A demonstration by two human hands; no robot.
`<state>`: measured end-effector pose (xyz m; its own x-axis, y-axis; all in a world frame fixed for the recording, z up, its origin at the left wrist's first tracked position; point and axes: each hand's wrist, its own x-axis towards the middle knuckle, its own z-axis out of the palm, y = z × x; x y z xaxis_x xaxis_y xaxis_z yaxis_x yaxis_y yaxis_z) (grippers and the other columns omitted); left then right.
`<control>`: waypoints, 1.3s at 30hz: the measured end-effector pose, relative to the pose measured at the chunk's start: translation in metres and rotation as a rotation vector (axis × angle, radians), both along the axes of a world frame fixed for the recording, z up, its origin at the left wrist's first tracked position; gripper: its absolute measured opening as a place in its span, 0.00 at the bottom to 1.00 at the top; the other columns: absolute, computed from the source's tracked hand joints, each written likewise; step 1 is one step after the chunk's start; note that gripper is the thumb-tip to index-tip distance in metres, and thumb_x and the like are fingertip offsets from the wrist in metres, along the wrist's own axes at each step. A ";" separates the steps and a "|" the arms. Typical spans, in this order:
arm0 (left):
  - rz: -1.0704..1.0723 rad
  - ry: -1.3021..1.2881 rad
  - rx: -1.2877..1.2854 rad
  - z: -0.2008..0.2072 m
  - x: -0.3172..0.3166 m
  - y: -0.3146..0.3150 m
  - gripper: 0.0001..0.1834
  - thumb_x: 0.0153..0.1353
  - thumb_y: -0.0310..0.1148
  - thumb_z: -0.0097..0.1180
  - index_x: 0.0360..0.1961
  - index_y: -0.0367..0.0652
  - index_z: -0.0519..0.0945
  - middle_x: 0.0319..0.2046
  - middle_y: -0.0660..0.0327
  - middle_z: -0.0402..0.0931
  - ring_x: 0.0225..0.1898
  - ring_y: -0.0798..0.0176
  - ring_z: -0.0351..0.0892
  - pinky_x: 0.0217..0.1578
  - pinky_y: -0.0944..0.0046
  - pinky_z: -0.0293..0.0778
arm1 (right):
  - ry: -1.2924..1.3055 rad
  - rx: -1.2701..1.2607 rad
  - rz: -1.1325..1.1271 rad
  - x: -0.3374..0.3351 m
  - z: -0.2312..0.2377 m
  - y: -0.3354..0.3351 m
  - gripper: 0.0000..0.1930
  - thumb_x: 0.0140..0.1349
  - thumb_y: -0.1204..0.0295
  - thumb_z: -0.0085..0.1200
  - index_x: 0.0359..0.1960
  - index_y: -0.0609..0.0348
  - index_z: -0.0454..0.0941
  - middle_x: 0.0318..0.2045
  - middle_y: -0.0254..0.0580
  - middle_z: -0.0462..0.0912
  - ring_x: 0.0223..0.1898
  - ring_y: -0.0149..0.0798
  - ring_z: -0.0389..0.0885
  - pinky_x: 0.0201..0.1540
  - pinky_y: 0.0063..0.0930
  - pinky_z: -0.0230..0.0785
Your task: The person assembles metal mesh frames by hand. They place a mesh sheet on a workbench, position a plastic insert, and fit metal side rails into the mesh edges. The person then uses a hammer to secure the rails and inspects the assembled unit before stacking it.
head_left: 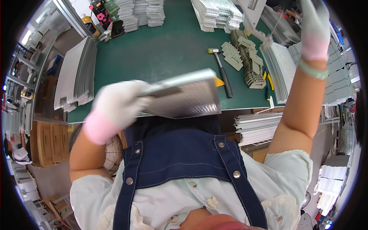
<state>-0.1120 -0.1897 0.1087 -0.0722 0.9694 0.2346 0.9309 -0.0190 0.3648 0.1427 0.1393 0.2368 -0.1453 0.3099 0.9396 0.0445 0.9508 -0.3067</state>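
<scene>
My left hand (pixel 120 101), in a white glove with a pink cuff, is closed on one end of a thin framed mesh panel (pixel 184 97). The panel has a silvery edge and a shiny mesh face, and it tilts over the front edge of the green table, blurred by motion. My right hand (pixel 315 32), gloved the same way, is raised at the far upper right. Its fingers are smeared and partly cut off by the frame, so what they do is unclear. A white machine part (pixel 252 11) stands near that hand.
On the green table (pixel 153 50) lie a rubber-headed hammer (pixel 223 74), a row of grey-green plates (pixel 251 63) and yellow-handled pliers (pixel 270 80). Panel stacks stand at the left (pixel 76 73), far right (pixel 281 67) and back (pixel 216 15). Below the table edge sits another stack (pixel 257 127).
</scene>
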 end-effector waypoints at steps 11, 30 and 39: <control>0.392 -0.583 0.424 -0.056 -0.055 -0.057 0.18 0.61 0.34 0.63 0.49 0.34 0.81 0.34 0.61 0.83 0.36 0.70 0.80 0.40 0.70 0.75 | -1.263 -1.057 -0.276 -0.021 -0.294 -0.009 0.29 0.54 0.55 0.63 0.47 0.70 0.72 0.36 0.57 0.82 0.40 0.52 0.83 0.46 0.40 0.74; 0.467 -0.356 0.391 -0.065 -0.052 -0.018 0.12 0.64 0.34 0.55 0.47 0.43 0.81 0.28 0.52 0.78 0.31 0.48 0.80 0.34 0.58 0.75 | -0.683 -0.473 -0.091 -0.153 -0.109 -0.026 0.22 0.66 0.58 0.48 0.51 0.66 0.73 0.38 0.62 0.82 0.41 0.55 0.83 0.48 0.42 0.73; 0.306 -0.044 0.427 -0.069 -0.036 0.005 0.16 0.59 0.32 0.59 0.47 0.40 0.78 0.33 0.52 0.79 0.36 0.48 0.81 0.37 0.55 0.76 | -1.064 -0.737 -0.240 -0.137 -0.195 0.014 0.19 0.67 0.60 0.50 0.46 0.67 0.72 0.32 0.60 0.81 0.34 0.55 0.83 0.39 0.43 0.74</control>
<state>-0.1485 -0.1844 0.0399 -0.3553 0.7213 0.5945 0.9013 0.0958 0.4225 0.0060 0.1537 0.0418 -0.5746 0.8184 0.0013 0.7278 0.5117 -0.4566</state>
